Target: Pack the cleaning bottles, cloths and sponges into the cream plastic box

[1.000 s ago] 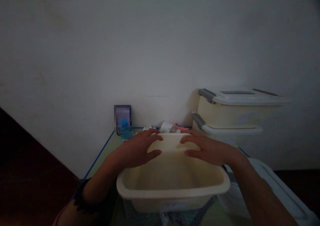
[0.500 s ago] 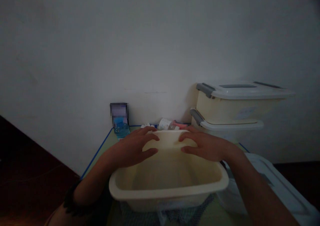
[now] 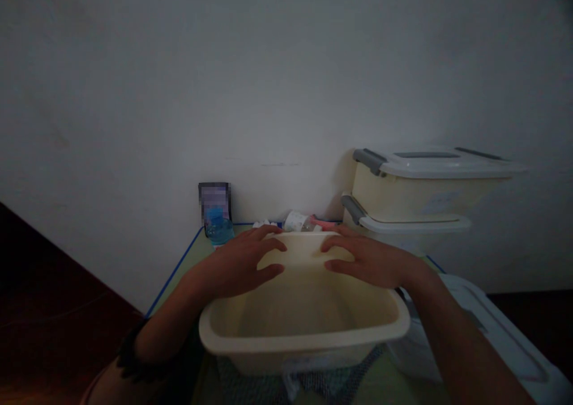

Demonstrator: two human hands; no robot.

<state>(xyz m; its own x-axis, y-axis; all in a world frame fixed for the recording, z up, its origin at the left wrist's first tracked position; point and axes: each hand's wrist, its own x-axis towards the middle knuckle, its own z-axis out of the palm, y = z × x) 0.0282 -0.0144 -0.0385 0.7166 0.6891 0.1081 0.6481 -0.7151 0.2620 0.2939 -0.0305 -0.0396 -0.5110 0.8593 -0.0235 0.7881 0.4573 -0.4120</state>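
Note:
In front of me stands a cream plastic storage bin without a lid, and I see nothing inside it. Over its left part hovers my left hand, fingers spread and slightly curved, a dark band round the wrist. My right hand mirrors it over the right part, thumb and fingers apart. Both hands hold nothing, and their fingertips point at each other across a gap. Whether any far fingers touch the bin's back rim, I cannot tell. Beneath the bin lies a dark patterned cloth.
Two lidded boxes with grey latches are stacked at the back right. A white lid lies at the right. A blue bottle stands before a dark-framed device. A clear bottle lies by the wall.
The view has shifted very slightly. My hands keep the same spread pose over the bin, and the bin looks almost unmoved.

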